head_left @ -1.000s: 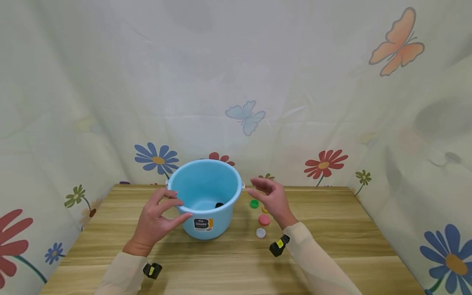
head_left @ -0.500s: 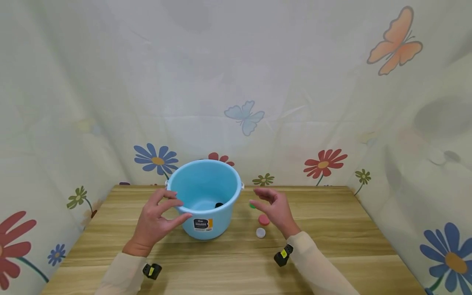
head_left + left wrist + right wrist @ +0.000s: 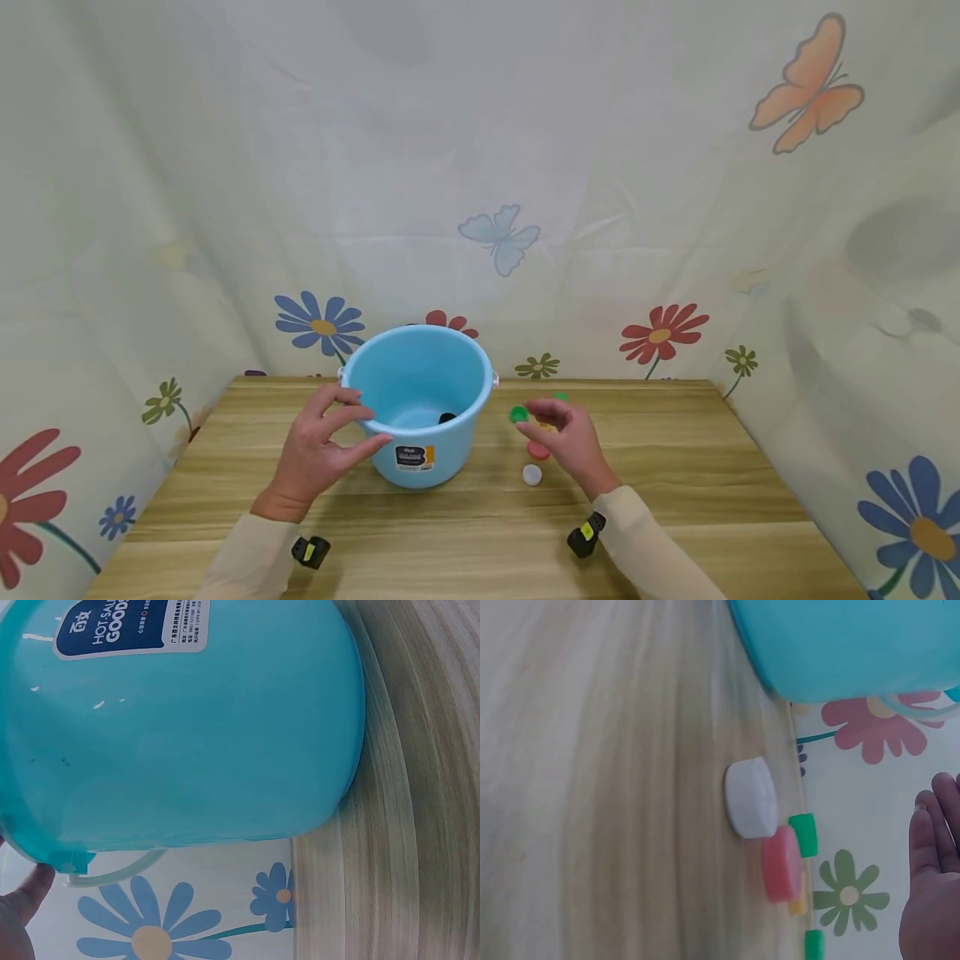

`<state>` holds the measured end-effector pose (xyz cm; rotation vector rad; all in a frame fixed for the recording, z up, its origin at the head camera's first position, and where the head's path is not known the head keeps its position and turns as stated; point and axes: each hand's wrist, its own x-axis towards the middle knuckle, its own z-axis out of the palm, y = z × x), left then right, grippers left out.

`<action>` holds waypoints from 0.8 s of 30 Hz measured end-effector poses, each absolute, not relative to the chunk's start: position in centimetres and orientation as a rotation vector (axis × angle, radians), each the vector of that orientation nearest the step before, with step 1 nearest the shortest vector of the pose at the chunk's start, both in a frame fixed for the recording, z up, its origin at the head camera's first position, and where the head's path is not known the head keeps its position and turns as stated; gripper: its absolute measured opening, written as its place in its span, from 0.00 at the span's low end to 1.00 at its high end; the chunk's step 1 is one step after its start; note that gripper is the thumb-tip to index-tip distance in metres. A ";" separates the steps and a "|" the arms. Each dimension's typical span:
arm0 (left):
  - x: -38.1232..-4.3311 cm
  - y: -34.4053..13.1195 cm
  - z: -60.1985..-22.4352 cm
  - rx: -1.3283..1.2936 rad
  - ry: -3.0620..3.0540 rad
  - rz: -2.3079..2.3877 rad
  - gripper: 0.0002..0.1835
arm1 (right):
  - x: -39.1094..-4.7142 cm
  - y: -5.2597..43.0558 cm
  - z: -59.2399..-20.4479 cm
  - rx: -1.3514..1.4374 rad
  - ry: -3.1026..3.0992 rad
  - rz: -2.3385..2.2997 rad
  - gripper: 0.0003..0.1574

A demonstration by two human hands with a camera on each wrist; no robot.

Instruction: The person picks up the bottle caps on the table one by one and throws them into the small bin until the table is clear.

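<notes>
A light blue bucket [image 3: 427,450] stands upright on the table, a black object [image 3: 447,417] showing at its bottom. My left hand [image 3: 318,446] holds the near left of the rim, thumb outside. In the left wrist view, a fingertip [image 3: 43,877] reaches the handle mount. My right hand [image 3: 566,437] hovers over small bottle caps with nothing in its fingers. A white cap [image 3: 751,797], a pink cap [image 3: 782,864] and a green cap [image 3: 804,835] show in the right wrist view. A yellow cap [image 3: 545,427] is partly hidden by the hand; another green cap [image 3: 560,397] lies behind it.
The wood-grain table [image 3: 675,483] backs onto a pale curtain [image 3: 600,208] printed with flowers and butterflies. On the bucket's front is a label [image 3: 414,457]. A white handle [image 3: 124,870] shows along the bucket's side.
My right hand has moved away from the bucket's side, right and slightly down, uncovering the far green cap. My left hand and the bucket have stayed put.
</notes>
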<state>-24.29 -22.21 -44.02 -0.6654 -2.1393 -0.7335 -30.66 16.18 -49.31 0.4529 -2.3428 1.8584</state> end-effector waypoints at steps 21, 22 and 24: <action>-24.2 -22.1 -44.0 -0.653 -2.154 -0.750 0.20 | -29.7 18.3 -51.7 0.410 -2.467 1.852 0.27; -24.2 -22.1 -44.0 -0.651 -2.154 -0.750 0.20 | -29.7 18.3 -51.8 0.410 -2.481 1.858 0.28; -24.2 -22.1 -44.0 -0.651 -2.153 -0.748 0.21 | -29.7 18.5 -52.0 0.413 -2.508 1.885 0.30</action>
